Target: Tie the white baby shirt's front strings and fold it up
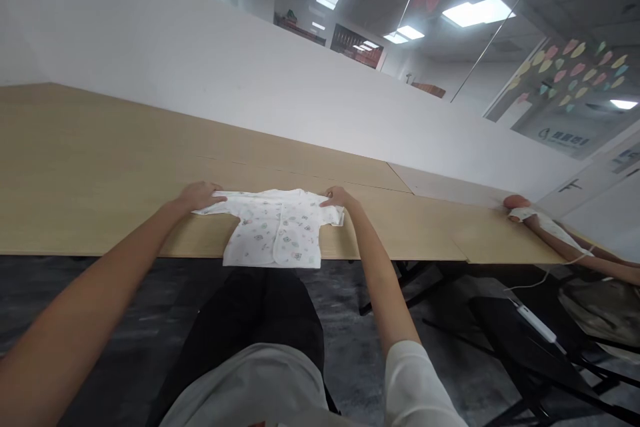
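A white baby shirt (280, 230) with a small scattered print and a front opening lies spread on the wooden table. Its lower hem hangs slightly over the near edge. My left hand (200, 196) pinches the sleeve on the left, which is stretched out sideways. On the other side, my right hand (341, 198) has its thumb and fingers closed on the cloth near the shoulder and upper sleeve. The cuff of that sleeve sticks out below my right hand.
A low white wall (250, 73) with glass above runs behind the table (100, 167). At the far right, another person's arms (555, 240) reach over the table beside a doll-like figure with a rounded head (517, 201). Black chairs and a white power strip (537, 323) stand below.
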{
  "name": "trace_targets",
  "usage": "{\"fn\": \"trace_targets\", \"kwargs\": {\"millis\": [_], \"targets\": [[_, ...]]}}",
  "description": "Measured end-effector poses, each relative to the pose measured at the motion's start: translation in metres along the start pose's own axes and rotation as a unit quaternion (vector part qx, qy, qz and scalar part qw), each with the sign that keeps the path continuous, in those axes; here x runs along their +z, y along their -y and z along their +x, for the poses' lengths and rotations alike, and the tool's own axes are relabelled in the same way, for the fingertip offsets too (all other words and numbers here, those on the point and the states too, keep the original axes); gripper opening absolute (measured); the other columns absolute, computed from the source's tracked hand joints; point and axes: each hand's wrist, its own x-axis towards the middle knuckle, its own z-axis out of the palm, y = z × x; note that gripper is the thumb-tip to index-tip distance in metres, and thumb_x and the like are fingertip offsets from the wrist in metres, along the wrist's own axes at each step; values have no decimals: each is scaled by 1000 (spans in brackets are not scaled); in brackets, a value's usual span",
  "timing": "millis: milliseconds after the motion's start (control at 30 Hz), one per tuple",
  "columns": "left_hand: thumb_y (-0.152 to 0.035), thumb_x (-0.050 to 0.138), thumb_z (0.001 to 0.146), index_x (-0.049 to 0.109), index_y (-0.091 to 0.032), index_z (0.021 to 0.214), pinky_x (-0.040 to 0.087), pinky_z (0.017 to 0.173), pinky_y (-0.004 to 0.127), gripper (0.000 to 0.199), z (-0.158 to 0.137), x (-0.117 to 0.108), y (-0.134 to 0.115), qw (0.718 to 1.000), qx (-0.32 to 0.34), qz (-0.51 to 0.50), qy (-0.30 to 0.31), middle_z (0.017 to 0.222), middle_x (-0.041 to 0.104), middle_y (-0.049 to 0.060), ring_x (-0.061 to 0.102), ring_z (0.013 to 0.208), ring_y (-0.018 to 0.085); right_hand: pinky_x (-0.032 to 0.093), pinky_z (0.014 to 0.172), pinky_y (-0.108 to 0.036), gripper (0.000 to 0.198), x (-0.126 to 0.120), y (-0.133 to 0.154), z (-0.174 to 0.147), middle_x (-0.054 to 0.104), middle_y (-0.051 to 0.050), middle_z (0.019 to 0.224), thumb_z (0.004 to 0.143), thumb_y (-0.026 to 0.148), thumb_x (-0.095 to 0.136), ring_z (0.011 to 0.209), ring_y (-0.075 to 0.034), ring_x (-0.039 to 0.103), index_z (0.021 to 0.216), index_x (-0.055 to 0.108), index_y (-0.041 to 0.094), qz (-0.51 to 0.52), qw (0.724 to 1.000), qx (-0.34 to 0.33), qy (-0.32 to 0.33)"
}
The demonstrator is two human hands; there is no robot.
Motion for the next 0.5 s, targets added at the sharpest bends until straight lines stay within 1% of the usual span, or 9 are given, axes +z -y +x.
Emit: {"fn": "trace_targets", "kwargs": {"millis": [67, 133, 167, 233, 300, 367, 433, 500], "targets": [[-50, 68, 81, 70, -13, 120, 43, 82, 26, 53, -2, 4, 20, 999, -42, -15, -8, 114, 74, 12, 63, 99, 25, 46, 67, -21, 25, -3, -11, -7, 76, -5, 95, 68, 17, 81, 79, -16, 66, 92, 76, 14, 3, 999, 32, 40], [-53, 69, 79, 71, -13, 118, 45, 85, 29, 55, -4, 5, 38, 996, -78, -32, -8, 113, 74, 12, 63, 100, 27, 45, 64, -21, 20, -6, -23, -13, 76, -3, 90, 69, 13, 79, 76, -16, 66, 89, 77, 14, -14, 995, 68, 67], [-54, 69, 79, 71, -14, 116, 45, 86, 30, 55, -6, 5, 44, 995, -95, -39, -8, 112, 74, 11, 63, 100, 27, 44, 63, -21, 19, -7, -28, -15, 76, -3, 89, 70, 14, 78, 76, -16, 66, 89, 77, 14, -30, 994, 85, 64], [-55, 66, 80, 71, -14, 115, 46, 88, 32, 54, -10, 3, 52, 991, -125, -41, -10, 114, 73, 12, 63, 101, 28, 44, 64, -22, 18, -7, -36, -17, 77, -5, 93, 75, 19, 77, 79, -18, 67, 92, 77, 13, -66, 991, 113, 38], [-55, 63, 82, 70, -14, 116, 46, 91, 36, 54, -15, 0, 51, 988, -152, -35, -15, 119, 71, 14, 63, 105, 31, 45, 67, -23, 21, -6, -41, -16, 77, -9, 99, 81, 24, 74, 85, -19, 69, 98, 76, 13, -105, 986, 132, 7], [-53, 60, 85, 70, -13, 118, 45, 94, 40, 53, -21, -4, 44, 985, -172, -21, -21, 121, 70, 16, 61, 109, 33, 45, 72, -25, 25, -6, -43, -14, 76, -13, 105, 86, 30, 71, 92, -21, 69, 103, 75, 12, -149, 978, 148, -4], [-49, 59, 86, 70, -12, 116, 43, 98, 43, 49, -25, -8, 35, 984, -175, -8, -31, 119, 71, 17, 60, 111, 34, 46, 81, -28, 30, -5, -43, -11, 75, -16, 111, 89, 37, 69, 101, -24, 69, 108, 74, 13, -209, 964, 165, -14], [-44, 57, 87, 71, -12, 113, 41, 100, 44, 43, -28, -11, 27, 984, -174, -2, -41, 116, 72, 17, 61, 111, 33, 43, 94, -33, 32, -4, -42, -9, 73, -18, 115, 94, 37, 64, 110, -26, 67, 113, 73, 13, -267, 947, 176, -30]]}}
